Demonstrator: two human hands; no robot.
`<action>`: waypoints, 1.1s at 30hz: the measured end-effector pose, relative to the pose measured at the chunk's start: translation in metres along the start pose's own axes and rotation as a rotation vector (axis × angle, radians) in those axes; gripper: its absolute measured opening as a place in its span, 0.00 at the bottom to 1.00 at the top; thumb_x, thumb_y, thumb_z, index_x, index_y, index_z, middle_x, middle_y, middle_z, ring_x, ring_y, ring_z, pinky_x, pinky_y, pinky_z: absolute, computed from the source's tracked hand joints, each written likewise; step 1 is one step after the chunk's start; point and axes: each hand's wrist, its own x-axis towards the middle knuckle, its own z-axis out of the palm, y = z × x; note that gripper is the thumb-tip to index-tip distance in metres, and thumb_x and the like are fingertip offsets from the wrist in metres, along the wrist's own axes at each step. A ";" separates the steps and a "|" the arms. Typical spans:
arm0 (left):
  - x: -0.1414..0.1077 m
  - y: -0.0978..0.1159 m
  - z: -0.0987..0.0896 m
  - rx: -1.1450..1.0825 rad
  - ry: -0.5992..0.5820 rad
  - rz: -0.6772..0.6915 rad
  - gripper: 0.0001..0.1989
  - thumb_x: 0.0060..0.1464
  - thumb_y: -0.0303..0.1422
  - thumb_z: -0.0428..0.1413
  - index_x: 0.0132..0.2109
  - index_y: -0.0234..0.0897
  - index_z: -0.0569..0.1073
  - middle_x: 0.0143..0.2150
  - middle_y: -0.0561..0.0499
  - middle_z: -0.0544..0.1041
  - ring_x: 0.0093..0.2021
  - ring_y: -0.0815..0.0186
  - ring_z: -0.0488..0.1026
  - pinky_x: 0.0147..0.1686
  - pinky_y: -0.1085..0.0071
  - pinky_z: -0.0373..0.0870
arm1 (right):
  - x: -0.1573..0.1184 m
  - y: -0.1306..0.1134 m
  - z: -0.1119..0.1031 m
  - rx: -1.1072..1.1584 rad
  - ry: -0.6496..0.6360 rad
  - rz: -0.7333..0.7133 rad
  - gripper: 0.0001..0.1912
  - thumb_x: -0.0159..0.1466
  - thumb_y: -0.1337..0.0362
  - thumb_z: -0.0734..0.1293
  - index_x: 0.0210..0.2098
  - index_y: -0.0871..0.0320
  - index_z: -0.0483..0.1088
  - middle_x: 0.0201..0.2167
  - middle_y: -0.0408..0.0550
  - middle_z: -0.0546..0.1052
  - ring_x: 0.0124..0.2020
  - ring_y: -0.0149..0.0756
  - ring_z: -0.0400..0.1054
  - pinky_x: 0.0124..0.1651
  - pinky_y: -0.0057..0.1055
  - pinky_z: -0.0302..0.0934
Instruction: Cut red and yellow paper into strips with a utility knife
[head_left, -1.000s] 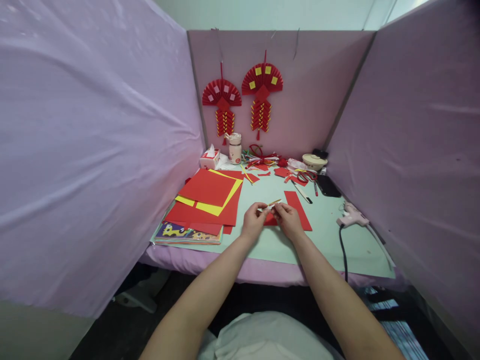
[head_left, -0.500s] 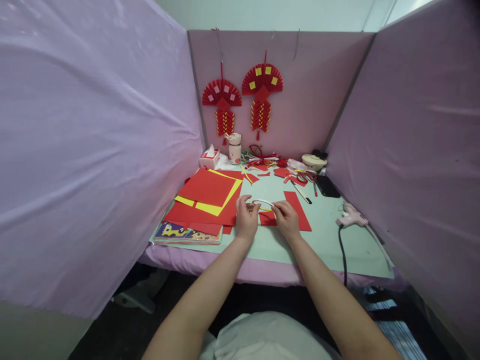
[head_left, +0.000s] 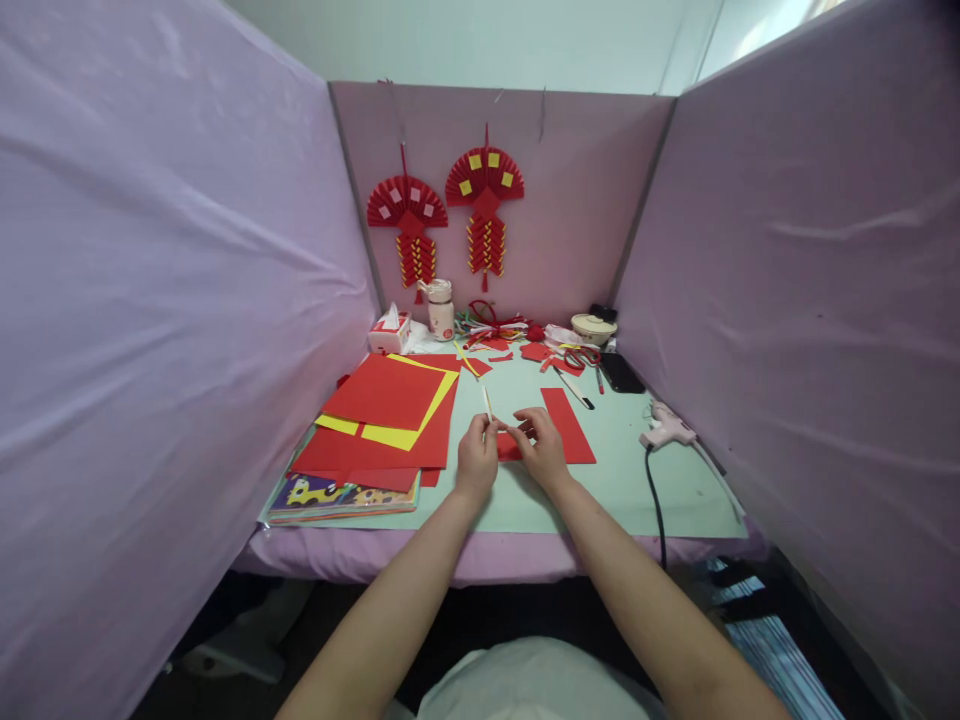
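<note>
My left hand (head_left: 478, 458) pinches a thin white strip (head_left: 487, 402), whose free end points up and away over the mat. Close beside it, my right hand (head_left: 541, 446) has its thumb and a fingertip pressed together at the strip's lower part, the other fingers curled. A small red paper piece (head_left: 508, 447) lies just behind and between the hands. To the right of it rests a longer red strip (head_left: 568, 425). Red sheets (head_left: 390, 392) and a yellow sheet (head_left: 401, 437) are stacked left of my left hand.
A glue gun (head_left: 666, 427) with a black cord lies at the right, near a phone (head_left: 622, 373). Red scissors (head_left: 582, 358), a cutter (head_left: 576, 390), a bottle (head_left: 441, 311) and a tissue box (head_left: 390, 332) stand or lie farther back. Two red fan ornaments (head_left: 486, 185) hang on the back panel.
The strip was a curved loop between both hands; now it points up from my left hand. My hands have come closer together. The whole view has shifted.
</note>
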 end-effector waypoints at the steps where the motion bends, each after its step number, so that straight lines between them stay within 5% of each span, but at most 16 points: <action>1: 0.000 0.001 0.000 0.054 -0.023 0.009 0.07 0.65 0.32 0.50 0.39 0.41 0.72 0.37 0.50 0.77 0.40 0.62 0.73 0.46 0.69 0.63 | 0.000 0.001 -0.001 -0.007 0.015 -0.009 0.11 0.66 0.58 0.66 0.47 0.49 0.73 0.44 0.49 0.71 0.36 0.36 0.69 0.40 0.37 0.67; 4: -0.002 0.003 0.003 0.210 -0.101 0.043 0.08 0.63 0.29 0.52 0.34 0.41 0.71 0.32 0.50 0.75 0.38 0.61 0.72 0.50 0.64 0.61 | 0.001 0.004 -0.001 -0.022 0.029 -0.048 0.13 0.68 0.59 0.63 0.50 0.49 0.73 0.46 0.50 0.71 0.39 0.37 0.70 0.44 0.37 0.68; 8: -0.003 0.003 0.006 0.388 -0.169 0.081 0.07 0.65 0.29 0.49 0.39 0.40 0.71 0.36 0.49 0.77 0.41 0.59 0.73 0.52 0.61 0.61 | 0.001 0.008 0.000 -0.047 0.039 -0.102 0.11 0.68 0.60 0.64 0.46 0.51 0.76 0.42 0.50 0.73 0.42 0.38 0.71 0.44 0.37 0.70; 13: -0.003 0.001 0.006 0.541 -0.216 0.118 0.10 0.68 0.29 0.45 0.41 0.38 0.70 0.38 0.48 0.77 0.43 0.59 0.74 0.50 0.61 0.63 | 0.001 0.010 0.001 -0.077 0.077 -0.136 0.14 0.68 0.61 0.64 0.52 0.51 0.74 0.46 0.50 0.73 0.38 0.35 0.71 0.41 0.37 0.72; 17: -0.003 0.002 0.005 0.592 -0.226 0.148 0.11 0.67 0.27 0.44 0.46 0.37 0.70 0.42 0.46 0.78 0.46 0.59 0.75 0.50 0.61 0.63 | 0.001 0.009 0.001 -0.099 0.068 -0.162 0.11 0.68 0.61 0.64 0.47 0.52 0.77 0.43 0.50 0.74 0.43 0.37 0.72 0.41 0.35 0.72; 33: -0.003 0.001 0.006 0.606 -0.220 0.118 0.11 0.67 0.27 0.45 0.45 0.37 0.73 0.41 0.47 0.80 0.45 0.60 0.75 0.50 0.62 0.64 | 0.001 0.008 0.000 -0.152 0.035 -0.145 0.05 0.67 0.62 0.65 0.36 0.54 0.73 0.35 0.47 0.75 0.34 0.35 0.69 0.35 0.33 0.67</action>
